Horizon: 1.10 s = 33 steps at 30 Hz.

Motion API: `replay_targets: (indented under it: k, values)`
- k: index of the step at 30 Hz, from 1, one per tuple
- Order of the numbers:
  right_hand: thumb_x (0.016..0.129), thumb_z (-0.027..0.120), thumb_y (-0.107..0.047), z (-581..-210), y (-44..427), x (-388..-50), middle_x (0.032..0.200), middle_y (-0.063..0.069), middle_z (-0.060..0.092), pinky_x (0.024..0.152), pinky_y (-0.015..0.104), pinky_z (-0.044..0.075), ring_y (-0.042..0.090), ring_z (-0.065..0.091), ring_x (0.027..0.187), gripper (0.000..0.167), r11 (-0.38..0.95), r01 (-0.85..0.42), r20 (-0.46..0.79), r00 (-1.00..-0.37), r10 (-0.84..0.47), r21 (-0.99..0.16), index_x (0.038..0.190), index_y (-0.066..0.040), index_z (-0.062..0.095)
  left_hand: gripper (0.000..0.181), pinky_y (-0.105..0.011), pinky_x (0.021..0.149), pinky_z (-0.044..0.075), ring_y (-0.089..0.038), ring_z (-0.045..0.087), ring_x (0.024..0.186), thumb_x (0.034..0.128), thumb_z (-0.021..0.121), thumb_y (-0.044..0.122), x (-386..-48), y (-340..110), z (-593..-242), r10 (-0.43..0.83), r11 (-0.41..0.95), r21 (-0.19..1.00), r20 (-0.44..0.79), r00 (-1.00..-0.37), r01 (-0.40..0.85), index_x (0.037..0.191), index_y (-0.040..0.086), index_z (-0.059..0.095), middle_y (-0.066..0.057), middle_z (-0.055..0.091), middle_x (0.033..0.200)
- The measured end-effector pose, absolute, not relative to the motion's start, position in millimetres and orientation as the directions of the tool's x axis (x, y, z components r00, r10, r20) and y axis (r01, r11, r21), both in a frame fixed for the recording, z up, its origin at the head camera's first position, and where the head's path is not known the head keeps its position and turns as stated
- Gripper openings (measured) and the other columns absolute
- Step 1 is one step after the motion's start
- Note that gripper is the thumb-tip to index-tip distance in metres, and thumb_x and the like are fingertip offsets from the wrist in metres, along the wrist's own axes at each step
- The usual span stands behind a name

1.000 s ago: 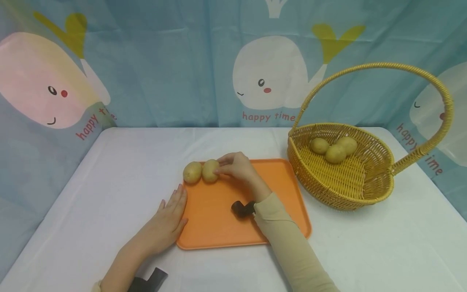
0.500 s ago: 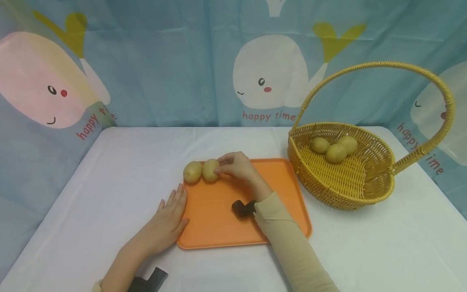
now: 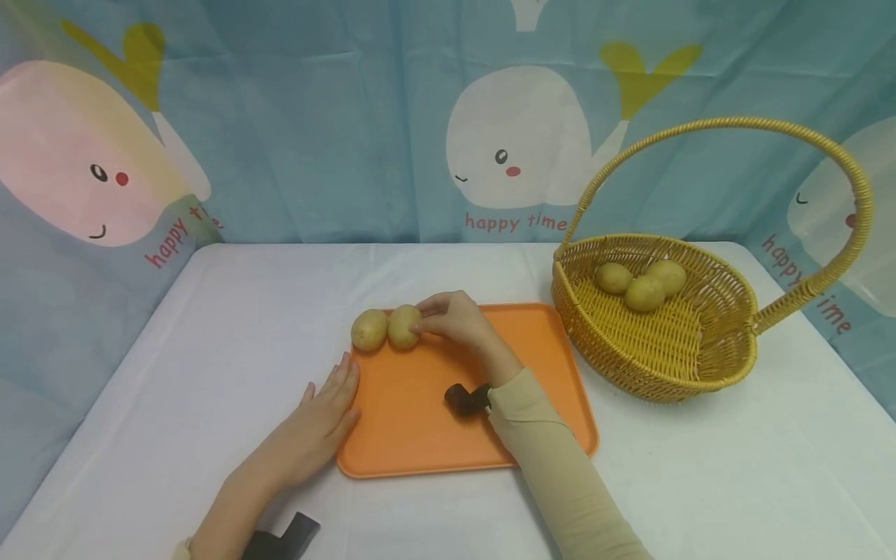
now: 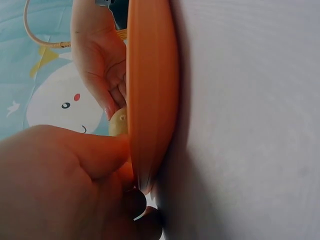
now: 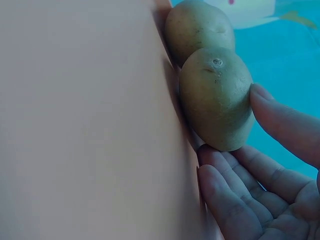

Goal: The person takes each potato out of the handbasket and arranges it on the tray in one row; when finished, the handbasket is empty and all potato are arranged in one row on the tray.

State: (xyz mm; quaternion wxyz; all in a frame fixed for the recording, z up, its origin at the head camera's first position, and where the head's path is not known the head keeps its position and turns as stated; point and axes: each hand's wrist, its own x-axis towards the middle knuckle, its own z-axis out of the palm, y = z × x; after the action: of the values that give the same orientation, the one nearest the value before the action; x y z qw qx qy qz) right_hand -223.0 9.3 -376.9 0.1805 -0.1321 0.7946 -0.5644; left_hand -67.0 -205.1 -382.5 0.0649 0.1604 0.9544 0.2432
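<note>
Two potatoes lie side by side at the far left corner of the orange tray [image 3: 413,428]. My right hand [image 3: 462,323] holds the right-hand potato [image 3: 404,327] by its right side; in the right wrist view its thumb [image 5: 287,122] and fingers touch this potato [image 5: 215,105]. The other potato [image 3: 369,330] touches its neighbour, with no hand on it. Along the tray's left edge rests my left hand [image 3: 315,428], its fingers straight in the head view. The left wrist view shows the left thumb [image 4: 102,152] against the tray's rim [image 4: 152,75].
Right of the tray stands a yellow wicker basket [image 3: 658,342] with a tall arched handle [image 3: 735,124]. Several potatoes are not in it, only three, one of them in front [image 3: 644,294]. A patterned blue curtain [image 3: 336,155] hangs behind the white table [image 3: 245,327].
My left hand has shifted very slightly left, with its thumb nearer the tray's edge. The right hand and both potatoes on the tray have stayed in place.
</note>
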Motion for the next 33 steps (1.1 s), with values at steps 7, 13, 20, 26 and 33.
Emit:
replay_targets:
  k: [7, 13, 20, 26, 33]
  values:
    - [0.077, 0.076, -0.009, -377, 10, -223, 0.098, 0.014, 0.07, 0.071, 0.022, 0.05, 0.017, 0.065, 0.087, 0.032, 0.316, -0.005, -0.135, -0.897, -0.421, -0.949, 0.105, 0.004, 0.068, 0.059, -0.065, 0.105, 0.011, -0.04, 0.015, 0.14, 0.0994, 0.044, 0.016, -69, -206, -385, 0.337, 0.83, 0.487, -0.048, -0.94, 0.272, 0.146, -0.008, 0.018, -0.022, 0.01, 0.154]
    - [0.077, 0.076, -0.007, -377, 10, -223, 0.097, 0.014, 0.07, 0.068, 0.021, 0.05, 0.016, 0.065, 0.085, 0.032, 0.305, -0.001, -0.135, -0.895, -0.424, -0.952, 0.105, 0.005, 0.068, 0.062, -0.065, 0.105, 0.011, -0.039, 0.014, 0.14, 0.0989, 0.045, 0.015, -69, -206, -388, 0.341, 0.833, 0.477, -0.041, -0.939, 0.281, 0.147, -0.008, 0.014, -0.022, 0.01, 0.154]
    - [0.077, 0.075, -0.003, -377, 11, -224, 0.101, 0.017, 0.069, 0.072, 0.023, 0.051, 0.019, 0.065, 0.089, 0.034, 0.291, -0.028, -0.101, -0.901, -0.421, -0.956, 0.109, 0.006, 0.067, 0.062, -0.065, 0.105, 0.011, -0.039, 0.013, 0.14, 0.0989, 0.045, 0.015, -69, -207, -388, 0.345, 0.834, 0.47, -0.037, -0.938, 0.288, 0.147, -0.009, 0.014, -0.023, 0.01, 0.154]
    - [0.077, 0.074, -0.002, -370, 19, -223, 0.104, 0.017, 0.068, 0.077, 0.026, 0.052, 0.02, 0.066, 0.092, 0.036, 0.224, 0.022, -0.108, -0.92, -0.376, -0.974, 0.111, 0.006, 0.065, 0.062, -0.066, 0.105, 0.011, -0.039, 0.014, 0.14, 0.0991, 0.045, 0.015, -69, -206, -386, 0.345, 0.829, 0.481, -0.037, -0.938, 0.286, 0.146, -0.01, 0.013, -0.023, 0.01, 0.154]
    - [0.081, 0.071, -0.003, -341, 45, -224, 0.112, 0.023, 0.065, 0.089, 0.031, 0.049, 0.023, 0.065, 0.099, 0.037, 0.247, -0.074, -0.026, -0.925, -0.38, -0.966, 0.115, 0.008, 0.063, 0.061, -0.066, 0.104, 0.012, -0.041, 0.016, 0.139, 0.0981, 0.046, 0.013, -69, -205, -387, 0.339, 0.838, 0.464, -0.029, -0.94, 0.287, 0.145, -0.011, 0.016, -0.024, 0.012, 0.153]
